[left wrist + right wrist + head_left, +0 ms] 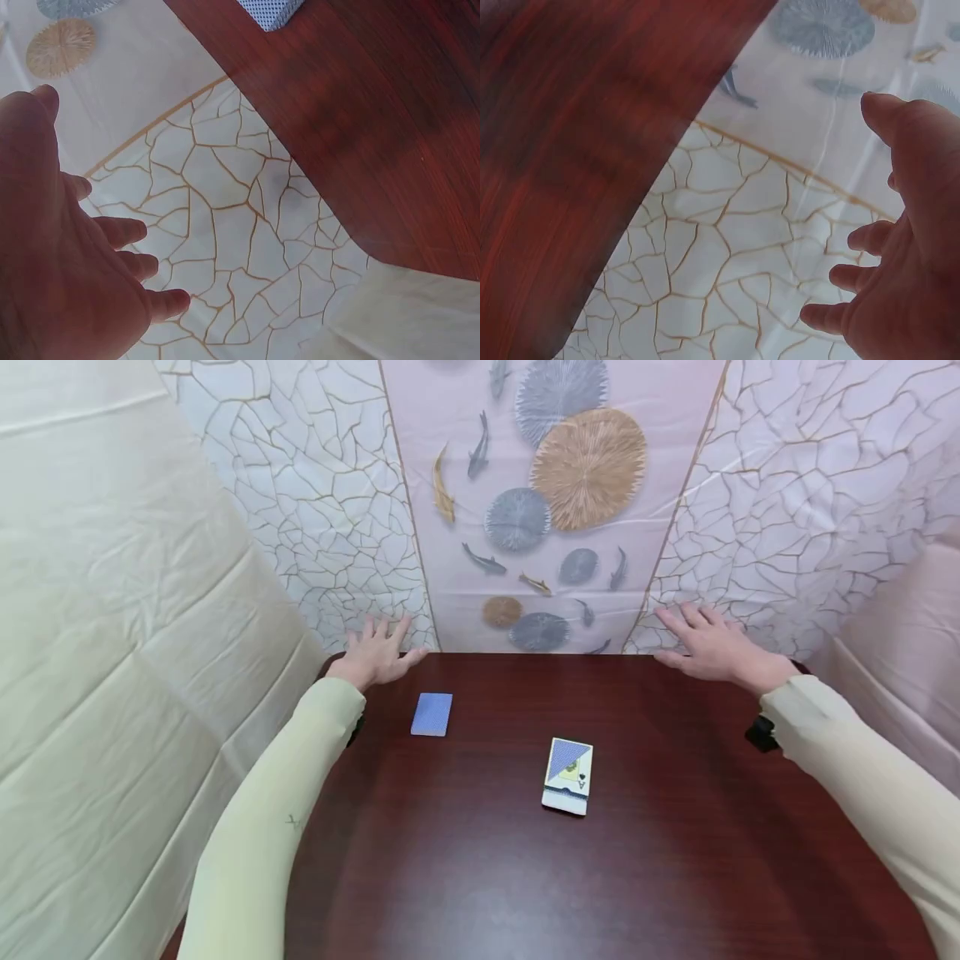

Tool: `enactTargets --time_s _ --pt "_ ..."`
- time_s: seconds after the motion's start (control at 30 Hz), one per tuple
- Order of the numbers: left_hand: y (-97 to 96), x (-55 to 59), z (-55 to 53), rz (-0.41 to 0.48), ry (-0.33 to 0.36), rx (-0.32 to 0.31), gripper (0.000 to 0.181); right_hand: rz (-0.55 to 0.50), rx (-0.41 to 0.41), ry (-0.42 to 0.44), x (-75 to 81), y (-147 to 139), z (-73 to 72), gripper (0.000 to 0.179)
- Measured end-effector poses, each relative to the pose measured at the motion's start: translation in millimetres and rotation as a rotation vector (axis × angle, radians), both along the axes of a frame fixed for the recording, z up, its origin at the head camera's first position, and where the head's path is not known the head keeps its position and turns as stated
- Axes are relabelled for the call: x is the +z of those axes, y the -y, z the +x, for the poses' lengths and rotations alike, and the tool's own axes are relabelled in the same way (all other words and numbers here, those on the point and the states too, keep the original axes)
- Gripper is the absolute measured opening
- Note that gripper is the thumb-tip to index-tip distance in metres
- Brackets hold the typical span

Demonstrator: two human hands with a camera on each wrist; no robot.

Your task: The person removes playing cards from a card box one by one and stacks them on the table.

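Head view: two bare hands above the far edge of a table, with two card items between the forearms. The left hand [373, 656] and right hand [716, 647] each show fingers spread apart, the thumb held away from them; whether either touches the cloth behind cannot be told. Both forearms wear pale cream sleeves [258, 827], with one dark device [762, 733] partly visible at each wrist.

The table [480, 885] is glossy, dark red-brown and wood-grained. One flat rectangular blue pack [432, 714], finely patterned, lies on it just beside the left hand, on the wearer's side, and well apart from the right. One card box [567, 777], white with a blue patterned triangle and a printed ace of spades, lies nearer the wearer, roughly midway between the hands and apart from both.

Behind hangs a smooth printed cloth [465, 602]: one pinkish central panel with ribbed discs and fish, two of the fish gold, flanked by two white panels of gold crackle lines. Creased, pale fabric [112, 610] stands at both sides.

Left wrist view: a corner of the blue pack shows at the top edge.
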State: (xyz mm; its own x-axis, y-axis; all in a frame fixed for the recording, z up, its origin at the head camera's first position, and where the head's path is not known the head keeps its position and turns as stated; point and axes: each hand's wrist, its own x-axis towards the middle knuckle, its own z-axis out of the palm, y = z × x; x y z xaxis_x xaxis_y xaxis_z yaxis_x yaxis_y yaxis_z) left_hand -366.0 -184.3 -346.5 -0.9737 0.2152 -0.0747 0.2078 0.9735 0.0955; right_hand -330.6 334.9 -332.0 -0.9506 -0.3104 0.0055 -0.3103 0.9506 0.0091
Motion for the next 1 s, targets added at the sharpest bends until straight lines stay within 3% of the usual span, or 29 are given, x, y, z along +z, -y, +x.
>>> enactTargets --time_s 0.23,0.63,0.87,1.0 --pt "-2.3 -9.6 0.9 0.001 -0.011 -0.013 0.078 -0.008 0.079 -0.004 -8.8 17.2 5.2 0.077" --pt "-14.6 -15.4 7.4 0.016 0.021 -0.063 0.079 -0.046 0.247 -0.044 -27.2 52.5 22.6 0.071" --pt "-18.7 -25.8 18.0 -0.003 -0.038 -0.126 0.076 -0.058 0.293 -0.004 -46.4 62.6 31.3 0.072" --pt "-25.6 -33.1 26.1 -0.024 -0.076 -0.155 0.075 -0.067 0.366 -0.019 -56.3 67.3 37.2 0.073"
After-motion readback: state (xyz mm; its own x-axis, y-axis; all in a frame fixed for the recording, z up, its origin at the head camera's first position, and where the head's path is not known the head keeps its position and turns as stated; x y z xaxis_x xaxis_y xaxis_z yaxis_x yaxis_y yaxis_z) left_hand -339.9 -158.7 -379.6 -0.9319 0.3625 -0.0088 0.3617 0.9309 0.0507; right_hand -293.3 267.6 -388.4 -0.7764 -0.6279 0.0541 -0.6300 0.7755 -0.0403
